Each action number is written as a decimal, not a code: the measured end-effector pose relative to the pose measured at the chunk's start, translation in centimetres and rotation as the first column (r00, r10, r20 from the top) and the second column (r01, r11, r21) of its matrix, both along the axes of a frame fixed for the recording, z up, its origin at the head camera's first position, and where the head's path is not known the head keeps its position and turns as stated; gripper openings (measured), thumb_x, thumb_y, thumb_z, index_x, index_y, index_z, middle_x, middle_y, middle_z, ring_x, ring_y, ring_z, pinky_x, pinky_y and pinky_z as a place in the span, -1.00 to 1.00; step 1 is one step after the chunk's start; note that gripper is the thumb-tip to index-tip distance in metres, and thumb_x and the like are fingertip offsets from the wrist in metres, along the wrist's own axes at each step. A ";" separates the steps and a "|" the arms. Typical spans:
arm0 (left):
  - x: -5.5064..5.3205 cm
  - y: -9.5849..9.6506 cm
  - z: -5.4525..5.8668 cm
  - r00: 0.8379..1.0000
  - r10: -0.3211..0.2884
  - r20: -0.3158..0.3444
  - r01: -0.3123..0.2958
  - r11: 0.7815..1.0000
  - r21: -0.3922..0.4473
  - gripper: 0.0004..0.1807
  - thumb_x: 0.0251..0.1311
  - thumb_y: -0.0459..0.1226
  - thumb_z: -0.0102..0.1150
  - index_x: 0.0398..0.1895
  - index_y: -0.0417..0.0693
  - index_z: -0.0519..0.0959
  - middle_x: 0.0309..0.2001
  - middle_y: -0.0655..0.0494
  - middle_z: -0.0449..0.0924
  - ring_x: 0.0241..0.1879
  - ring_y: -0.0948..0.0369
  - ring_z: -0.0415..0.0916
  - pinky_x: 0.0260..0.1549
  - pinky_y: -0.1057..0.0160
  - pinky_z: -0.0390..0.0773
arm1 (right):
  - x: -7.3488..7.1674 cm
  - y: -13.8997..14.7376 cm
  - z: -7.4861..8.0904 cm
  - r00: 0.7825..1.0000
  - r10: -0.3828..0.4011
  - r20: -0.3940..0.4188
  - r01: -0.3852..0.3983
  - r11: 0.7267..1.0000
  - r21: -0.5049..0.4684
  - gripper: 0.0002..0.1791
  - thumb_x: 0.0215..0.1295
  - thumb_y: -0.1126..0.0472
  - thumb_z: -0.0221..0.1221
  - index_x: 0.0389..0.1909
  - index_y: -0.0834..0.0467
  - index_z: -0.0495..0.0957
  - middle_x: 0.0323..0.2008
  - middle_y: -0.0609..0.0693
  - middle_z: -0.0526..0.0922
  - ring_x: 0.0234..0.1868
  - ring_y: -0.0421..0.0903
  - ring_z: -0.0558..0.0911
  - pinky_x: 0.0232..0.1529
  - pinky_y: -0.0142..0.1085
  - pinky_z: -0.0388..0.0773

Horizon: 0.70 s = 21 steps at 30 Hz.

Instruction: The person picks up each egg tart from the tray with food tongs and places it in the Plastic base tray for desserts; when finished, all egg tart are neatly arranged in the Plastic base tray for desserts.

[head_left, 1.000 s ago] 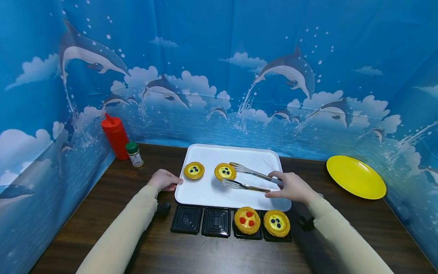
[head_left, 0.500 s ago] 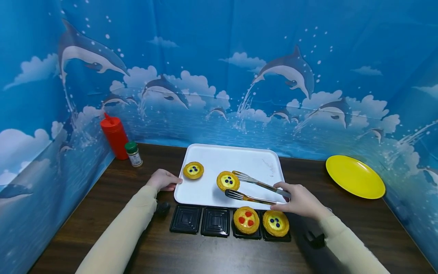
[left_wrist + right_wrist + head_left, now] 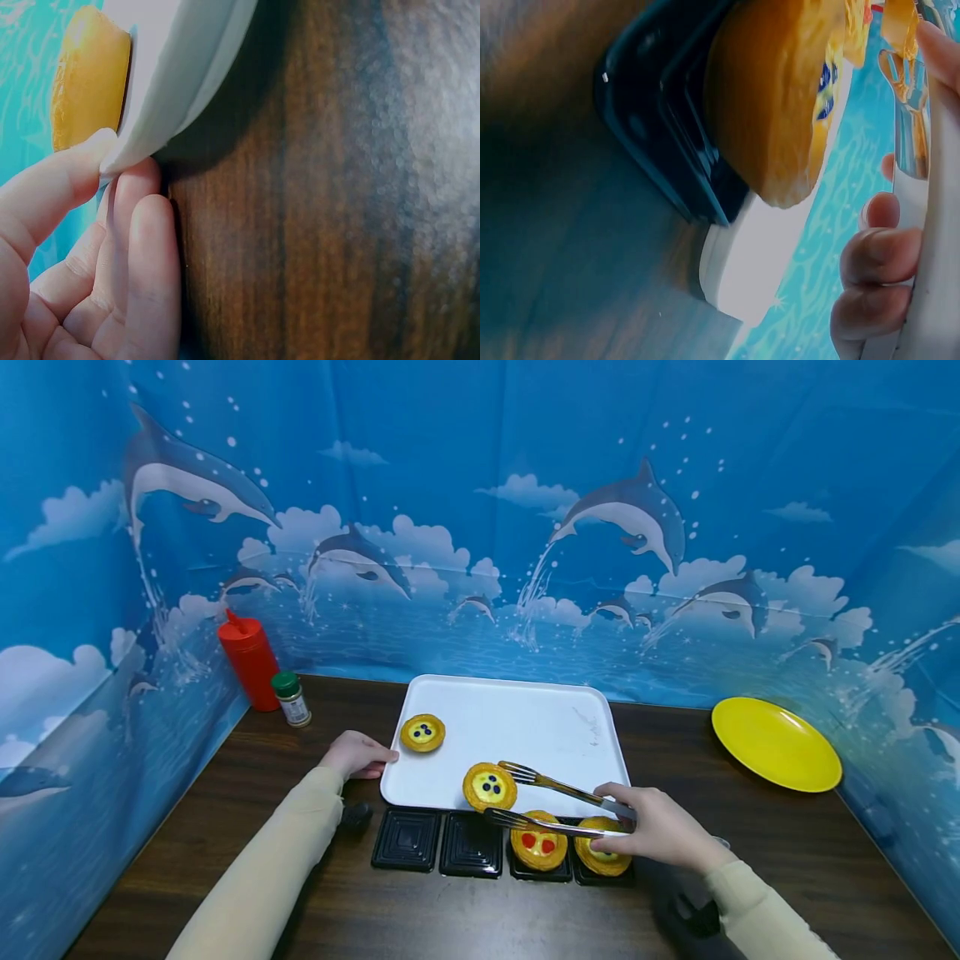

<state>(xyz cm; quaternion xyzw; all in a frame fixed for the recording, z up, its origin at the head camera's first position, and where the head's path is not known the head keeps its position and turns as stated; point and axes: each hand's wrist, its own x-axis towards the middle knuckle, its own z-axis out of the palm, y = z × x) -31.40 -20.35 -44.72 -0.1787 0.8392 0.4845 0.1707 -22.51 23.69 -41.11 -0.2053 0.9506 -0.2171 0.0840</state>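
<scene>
My left hand (image 3: 357,754) pinches the left edge of a white tray (image 3: 517,710), thumb on top and fingers below in the left wrist view. A blueberry-topped egg tart (image 3: 422,732) lies on the tray's left side. My right hand (image 3: 656,828) grips metal tongs (image 3: 555,786), one arm under the thumb and one under the fingers. Between the tong tips is a second blueberry tart (image 3: 489,788), held over the tray's front edge, just behind a black square holder (image 3: 471,847). In the right wrist view, curled fingers (image 3: 877,259) wrap the tongs' handle.
Another black holder (image 3: 406,841) stands at the left end of the row. A strawberry-topped tart (image 3: 537,852) and a blueberry tart (image 3: 602,860) fill the right two, partly behind the tongs. A red squeeze bottle (image 3: 250,662), green-capped shaker (image 3: 292,700) and yellow plate (image 3: 776,745) stand around.
The tongs and the tart in them have come toward me, from the middle of the tray to its front edge. My left hand has stayed on the tray's edge.
</scene>
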 end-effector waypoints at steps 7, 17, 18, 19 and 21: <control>0.0 0.0 0.0 1.000 -0.001 0.005 0.001 1.000 0.000 -0.64 0.14 -0.19 0.31 -0.13 -0.32 0.61 -0.49 0.03 0.59 -0.58 0.28 0.55 -0.44 0.42 0.60 | 0.9 -0.2 -0.5 0.999 0.044 0.014 -0.044 0.999 -0.003 -0.35 -0.06 -0.27 0.35 0.02 -0.03 0.52 -0.39 -0.26 0.58 -0.47 -0.25 0.44 -0.54 -0.42 0.40; 0.2 0.0 0.3 1.000 -0.009 0.008 0.009 1.000 0.005 -0.64 0.15 -0.19 0.30 -0.12 -0.32 0.60 -0.50 0.04 0.59 -0.59 0.29 0.55 -0.45 0.43 0.60 | 1.6 -0.7 -0.6 0.997 0.073 0.018 -0.073 0.997 -0.005 -0.34 -0.07 -0.28 0.35 0.02 -0.03 0.52 -0.24 -0.20 0.63 -0.40 -0.27 0.47 -0.41 -0.43 0.48; 0.1 0.0 0.4 1.000 -0.008 0.009 0.008 1.000 0.005 -0.64 0.15 -0.19 0.30 -0.12 -0.32 0.60 -0.50 0.04 0.59 -0.59 0.29 0.55 -0.46 0.43 0.60 | 1.6 -0.8 -0.6 0.997 0.077 0.011 -0.077 0.997 -0.003 -0.34 -0.07 -0.29 0.35 0.02 -0.03 0.52 -0.22 -0.20 0.63 -0.39 -0.28 0.47 -0.39 -0.42 0.49; 0.2 0.0 0.4 1.000 -0.009 0.009 0.009 1.000 0.006 -0.64 0.15 -0.19 0.30 -0.12 -0.32 0.60 -0.50 0.04 0.59 -0.59 0.29 0.55 -0.45 0.43 0.60 | 1.7 -0.8 -0.6 0.997 0.079 0.008 -0.079 0.997 -0.002 -0.35 -0.07 -0.29 0.35 0.02 -0.03 0.52 -0.21 -0.20 0.63 -0.38 -0.28 0.47 -0.38 -0.42 0.50; 0.2 0.0 0.5 1.000 -0.010 0.010 0.010 1.000 0.006 -0.63 0.15 -0.19 0.30 -0.11 -0.32 0.60 -0.50 0.05 0.59 -0.59 0.29 0.55 -0.45 0.43 0.60 | 1.8 -0.9 -0.7 0.996 0.084 0.003 -0.084 0.997 -0.001 -0.35 -0.07 -0.30 0.34 0.01 -0.05 0.53 -0.19 -0.22 0.63 -0.36 -0.28 0.47 -0.34 -0.41 0.53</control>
